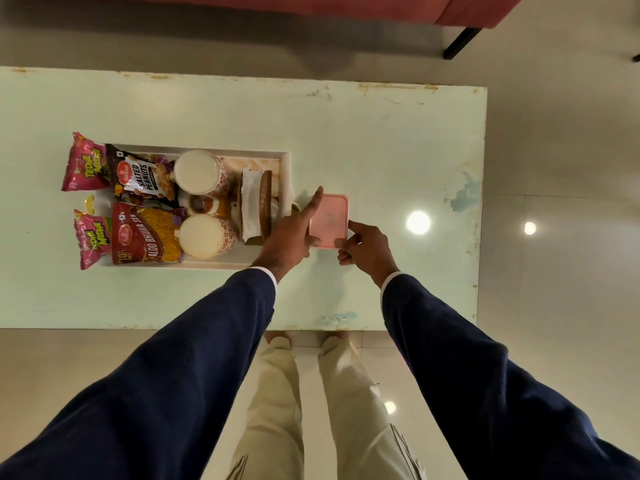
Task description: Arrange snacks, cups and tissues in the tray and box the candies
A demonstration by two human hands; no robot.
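A white tray point(284, 161) on the pale table point(381, 140) holds several snack packets point(145, 233), two white cups point(199, 172), a small jar and a tissue holder point(255, 206). Just right of the tray lies a pink box point(329, 220) with its lid on. My left hand point(291, 233) touches the box's left side with the forefinger stretched along that edge. My right hand point(367, 247) holds the box's near right corner, forefinger along the right edge and thumb on the lid. The candies are not visible.
Two pink Tedhe Medhe packets point(85, 162) overhang the tray's left end. A pink sofa point(346, 8) with a black leg stands beyond the table on the tiled floor. My legs are below the table's near edge.
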